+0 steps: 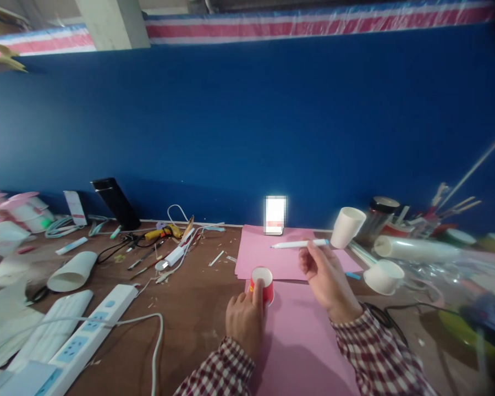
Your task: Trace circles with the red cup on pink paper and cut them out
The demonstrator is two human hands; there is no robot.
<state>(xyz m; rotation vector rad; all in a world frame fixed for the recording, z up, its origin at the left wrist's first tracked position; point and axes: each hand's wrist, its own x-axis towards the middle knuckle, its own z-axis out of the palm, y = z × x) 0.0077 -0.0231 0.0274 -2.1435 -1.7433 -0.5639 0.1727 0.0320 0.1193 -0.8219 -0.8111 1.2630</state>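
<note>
The left hand [244, 319] is laying its index finger against the red cup [269, 292], its other fingers curling beside it; its thumb is hidden, so I cannot tell whether it is gripping. The right hand [322, 275] is pinching a white pen [295, 244], its tip pointing left and its blue end right. The cup is showing red sides with yellow marks and a white inside, its mouth facing up. It is sitting at the left edge of the nearer pink paper [309, 341], just short of the farther pink paper [251, 256]. Brown tabletop [193, 324] is stretching left from the cup to one power strip [93, 324]. One white cup [72, 271] is lying beyond the strip; two more are resting right of the pen. The blue panel [214, 121] is bounding the back.
</note>
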